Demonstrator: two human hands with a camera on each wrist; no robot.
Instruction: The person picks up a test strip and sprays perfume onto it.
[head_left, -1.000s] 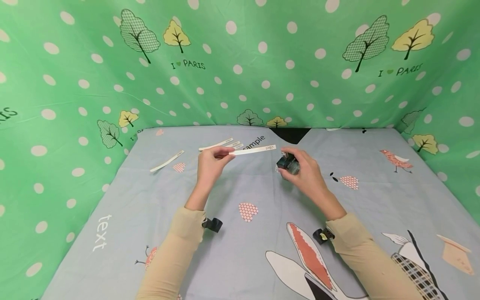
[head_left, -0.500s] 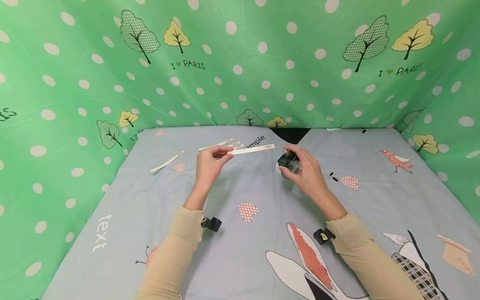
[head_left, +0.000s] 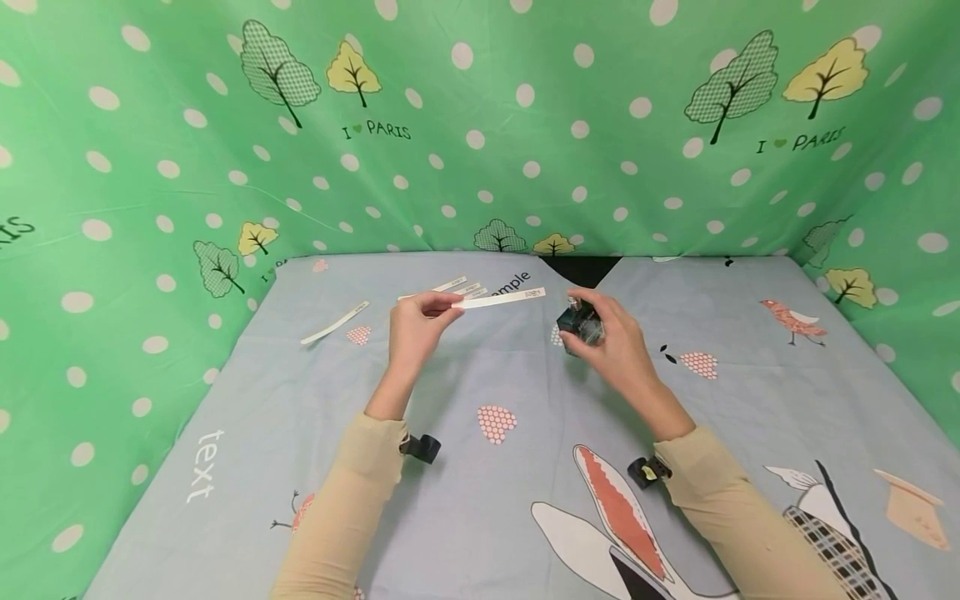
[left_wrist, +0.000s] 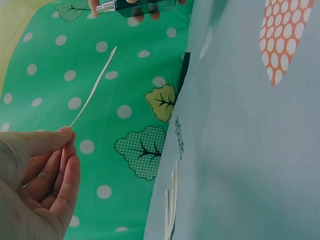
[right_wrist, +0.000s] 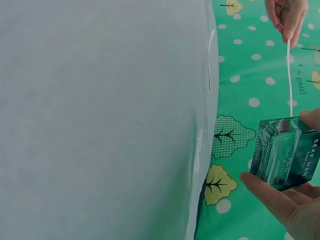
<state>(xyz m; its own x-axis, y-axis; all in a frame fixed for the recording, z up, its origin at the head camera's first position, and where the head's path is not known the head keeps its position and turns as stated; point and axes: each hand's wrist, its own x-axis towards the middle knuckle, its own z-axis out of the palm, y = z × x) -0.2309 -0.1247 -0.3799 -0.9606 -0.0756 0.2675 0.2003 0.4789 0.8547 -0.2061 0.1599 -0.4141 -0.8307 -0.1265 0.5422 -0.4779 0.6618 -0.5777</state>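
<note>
Between thumb and fingers my left hand (head_left: pixel 422 332) pinches one end of a white paper perfume test strip (head_left: pixel 501 299), whose printed end points right. My right hand (head_left: pixel 617 340) grips a dark green glass perfume bottle (head_left: pixel 581 327) with a silver sprayer on top; the index finger lies at the sprayer. A short gap separates the strip's free end from the bottle in the head view. Lettering on the bottle (right_wrist: pixel 287 152) faces the right wrist camera. In the left wrist view the strip (left_wrist: pixel 93 89) appears thin and slightly bent, held above the table.
Several more test strips (head_left: pixel 450 286) lie fanned on the grey-blue printed tablecloth (head_left: pixel 450 517) behind my left hand. A single strip (head_left: pixel 335 323) lies farther left. A green polka-dot curtain (head_left: pixel 480 108) rises behind the table and along both sides.
The left hand with its strip has shifted slightly left, widening the gap to the bottle. The right hand has tilted the bottle a little and moved slightly right.
</note>
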